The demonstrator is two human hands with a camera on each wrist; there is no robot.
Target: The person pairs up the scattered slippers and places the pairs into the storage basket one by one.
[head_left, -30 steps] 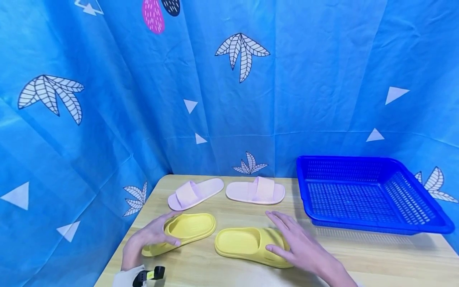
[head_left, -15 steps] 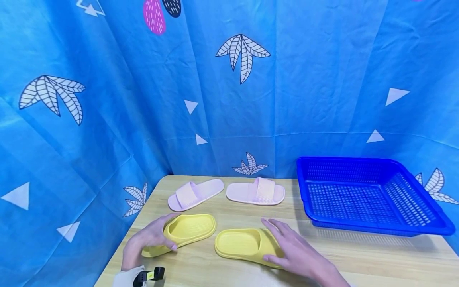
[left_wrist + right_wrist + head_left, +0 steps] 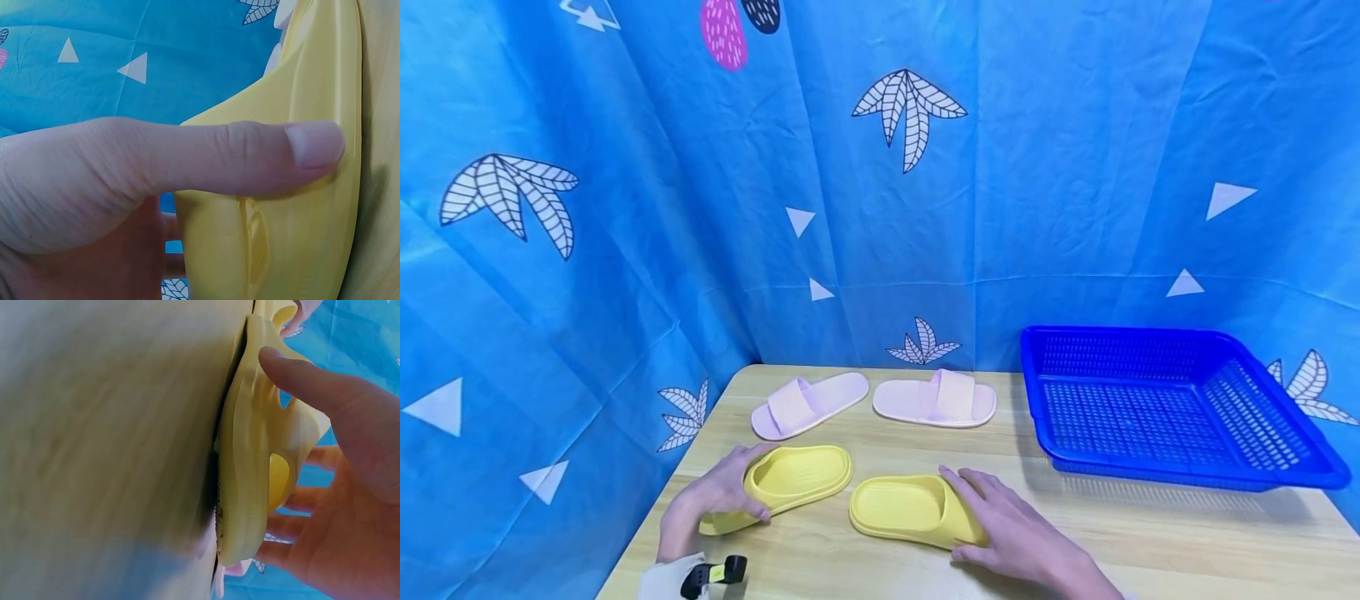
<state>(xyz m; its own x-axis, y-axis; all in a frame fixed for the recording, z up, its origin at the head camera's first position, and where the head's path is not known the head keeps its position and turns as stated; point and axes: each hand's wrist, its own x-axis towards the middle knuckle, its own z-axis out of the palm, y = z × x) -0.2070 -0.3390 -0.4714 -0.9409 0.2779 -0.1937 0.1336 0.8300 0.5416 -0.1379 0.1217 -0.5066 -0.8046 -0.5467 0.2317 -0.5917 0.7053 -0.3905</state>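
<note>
Two yellow slippers lie on the table, toes pointing outward. My left hand (image 3: 722, 487) spans the toe of the left yellow slipper (image 3: 805, 471); in the left wrist view its thumb (image 3: 250, 156) presses the slipper's side, with fingers partly hidden beyond. Over the toe of the right yellow slipper (image 3: 898, 504) is my right hand (image 3: 1018, 529). The right wrist view shows that thumb (image 3: 306, 378) against the side of the slipper (image 3: 247, 469) and the fingers curled at its far side. Both slippers rest flat on the wood.
Two pink slippers (image 3: 793, 408) lie farther back; the right pink slipper (image 3: 955, 396) has its strap toward the right. A blue mesh basket (image 3: 1108, 350) stands at the back right of the wooden table (image 3: 820, 558). Blue patterned curtain (image 3: 1045, 167) hangs behind and left.
My right hand has moved left and down onto the toe of the right yellow slipper. The left hand has stayed almost still, its thumb drawing in slightly against its slipper.
</note>
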